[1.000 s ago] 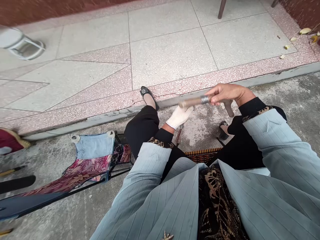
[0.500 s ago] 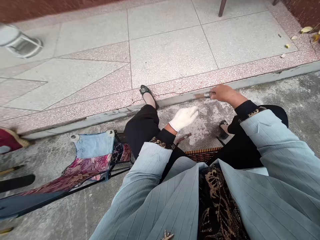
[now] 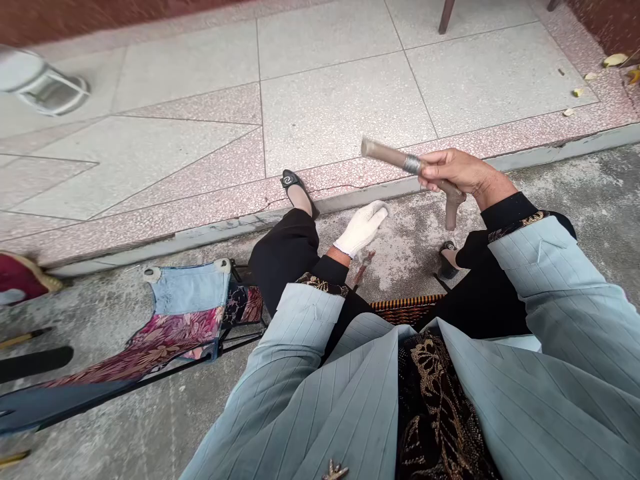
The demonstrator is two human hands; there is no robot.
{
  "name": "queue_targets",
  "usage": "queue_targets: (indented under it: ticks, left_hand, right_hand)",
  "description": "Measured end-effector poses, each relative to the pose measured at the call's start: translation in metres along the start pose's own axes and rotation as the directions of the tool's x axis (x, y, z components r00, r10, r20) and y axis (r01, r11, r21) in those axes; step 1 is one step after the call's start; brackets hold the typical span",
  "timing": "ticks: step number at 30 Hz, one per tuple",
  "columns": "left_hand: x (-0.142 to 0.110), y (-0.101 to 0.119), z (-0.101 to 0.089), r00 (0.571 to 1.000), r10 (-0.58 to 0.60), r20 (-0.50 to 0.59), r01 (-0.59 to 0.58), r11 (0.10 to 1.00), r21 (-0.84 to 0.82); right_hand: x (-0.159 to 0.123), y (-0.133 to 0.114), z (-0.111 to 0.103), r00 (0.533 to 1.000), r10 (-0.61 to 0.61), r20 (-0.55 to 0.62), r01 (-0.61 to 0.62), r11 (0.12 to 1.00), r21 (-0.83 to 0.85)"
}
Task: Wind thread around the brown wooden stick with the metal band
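Note:
My bare right hand (image 3: 457, 175) is closed around a forked wooden stick (image 3: 387, 155). Silvery wire is wound round the stick just ahead of my fingertips, its thick cut end points left, and a short branch stub hangs below my palm. My left hand (image 3: 363, 228), in a white knitted glove, hovers above the concrete with its fingers curled together; what they hold, if anything, is hidden. Below that glove, a reddish-brown stick-like piece (image 3: 364, 267) lies on the ground, partly covered by my sleeve and leg.
A folding chair with patched fabric (image 3: 190, 313) stands at my left. Beyond the raised tiled step (image 3: 340, 113) is a white stool (image 3: 47, 80) at the far left. A woven seat edge (image 3: 405, 310) shows between my legs. Leaves (image 3: 577, 92) lie at the right.
My right hand has raised and turned the stick, so its wire binding and branch stub now show. My left hand has shifted slightly left and its fingers are more curled.

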State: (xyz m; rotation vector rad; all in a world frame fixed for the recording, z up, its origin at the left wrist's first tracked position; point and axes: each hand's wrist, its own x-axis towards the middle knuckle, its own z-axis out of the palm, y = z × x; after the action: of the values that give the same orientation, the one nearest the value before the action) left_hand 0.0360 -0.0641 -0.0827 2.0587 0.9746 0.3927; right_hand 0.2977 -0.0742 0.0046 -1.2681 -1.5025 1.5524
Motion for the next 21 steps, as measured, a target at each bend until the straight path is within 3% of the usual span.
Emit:
queue_targets:
  ticks: [2, 4, 8, 11, 14, 16, 17, 18, 19, 21]
  left_hand:
    - [-0.003, 0.007, 0.0, 0.995, 0.067, 0.07, -0.063, 0.996, -0.055]
    - [-0.007, 0.014, -0.001, 0.982, 0.123, 0.143, -0.116, 0.992, -0.059]
    - [-0.009, 0.023, -0.002, 0.954, 0.174, 0.244, -0.173, 0.985, -0.028]
    - [-0.01, 0.026, -0.002, 0.944, 0.2, 0.261, -0.21, 0.978, 0.008]
    - [-0.012, 0.029, -0.003, 0.943, 0.192, 0.272, -0.195, 0.981, -0.016]
    - [-0.013, 0.031, -0.006, 0.956, 0.171, 0.238, -0.166, 0.985, -0.041]
    - [-0.013, 0.03, -0.008, 0.969, 0.152, 0.193, -0.146, 0.988, -0.048]
    - [-0.012, 0.028, -0.011, 0.983, 0.126, 0.136, -0.121, 0.991, -0.049]
    - [-0.011, 0.025, -0.013, 0.993, 0.092, 0.071, -0.089, 0.995, -0.048]
    - [-0.007, 0.017, -0.018, 0.999, 0.014, -0.044, -0.017, 0.999, -0.049]
  right_hand:
    - [0.003, 0.002, -0.002, 0.975, 0.0, -0.221, 0.009, 0.999, 0.04]
    - [0.007, 0.008, -0.004, 0.936, 0.043, -0.349, -0.032, 0.999, 0.038]
    - [0.016, 0.022, -0.008, 0.903, 0.108, -0.415, -0.135, 0.99, -0.036]
    - [0.021, 0.032, -0.012, 0.882, 0.108, -0.458, -0.225, 0.952, -0.21]
    - [0.026, 0.037, -0.012, 0.879, 0.118, -0.463, -0.382, 0.754, -0.534]
    - [0.026, 0.039, -0.01, 0.902, 0.245, -0.355, -0.431, 0.55, -0.715]
    - [0.025, 0.04, -0.009, 0.892, 0.37, -0.259, -0.421, 0.472, -0.774]
    - [0.023, 0.04, -0.007, 0.851, 0.506, -0.138, -0.39, 0.436, -0.811]
    - [0.021, 0.039, -0.005, 0.786, 0.618, 0.006, -0.346, 0.447, -0.825]
    - [0.014, 0.034, -0.003, 0.652, 0.686, 0.324, -0.25, 0.597, -0.762]
